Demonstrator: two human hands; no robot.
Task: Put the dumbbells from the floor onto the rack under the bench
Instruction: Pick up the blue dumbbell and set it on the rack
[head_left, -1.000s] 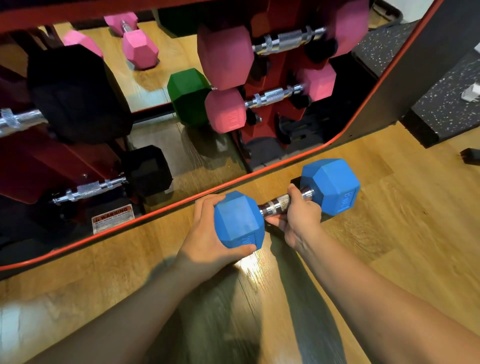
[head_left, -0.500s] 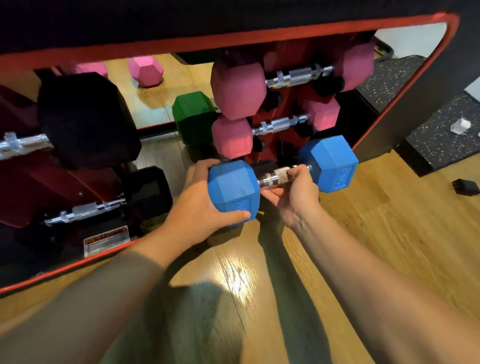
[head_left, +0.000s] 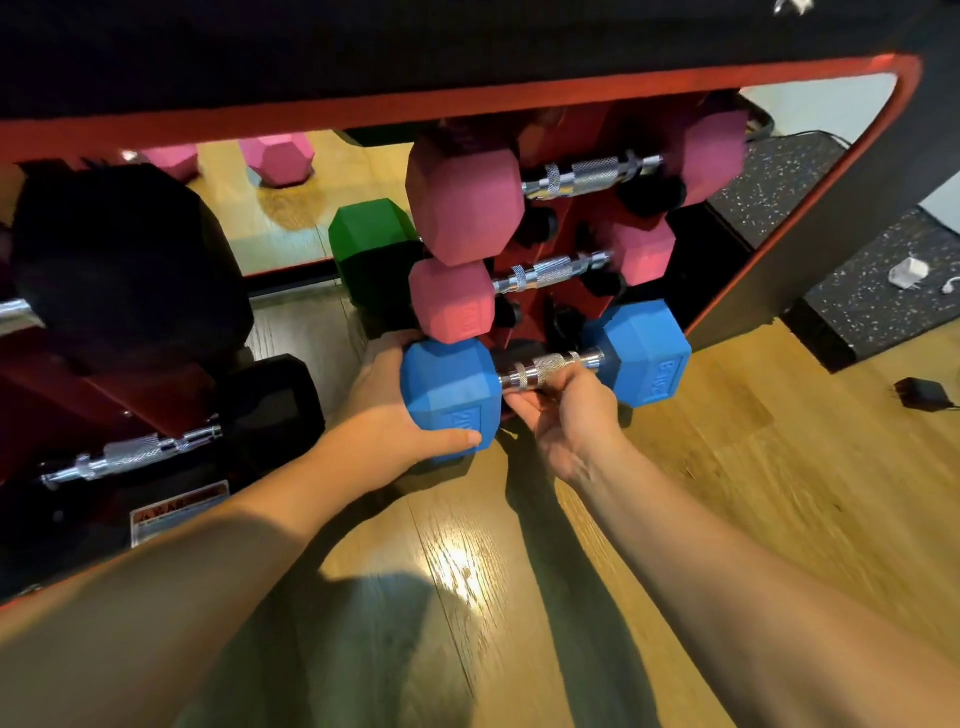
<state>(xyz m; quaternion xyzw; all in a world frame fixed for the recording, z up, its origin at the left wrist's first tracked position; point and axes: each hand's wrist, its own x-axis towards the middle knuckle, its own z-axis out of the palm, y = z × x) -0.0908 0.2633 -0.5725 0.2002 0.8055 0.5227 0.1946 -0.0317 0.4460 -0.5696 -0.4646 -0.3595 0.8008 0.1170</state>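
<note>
A blue hex dumbbell (head_left: 647, 353) lies level at the bottom of the red rack (head_left: 566, 228) under the bench, just below two pink dumbbells. My left hand (head_left: 384, 400) cups its left head from behind and below. My right hand (head_left: 566, 415) grips the chrome handle from underneath. The upper pink dumbbell (head_left: 462, 197) and the smaller pink one (head_left: 452, 301) rest on the rack's pegs above. Whether the blue dumbbell rests on the rack's lowest pegs is hidden.
Black dumbbells (head_left: 119, 270) sit on the rack's left side, with a green head (head_left: 371, 234) behind. Pink dumbbells (head_left: 275, 156) lie on the wood floor beyond. The bench's red-edged frame (head_left: 810, 208) slopes down at right, beside speckled black mats (head_left: 862, 301) and a small black box (head_left: 922, 392).
Both hands have carried the blue dumbbell up from the floor and forward under the bench, to just beneath the lower pink dumbbell.
</note>
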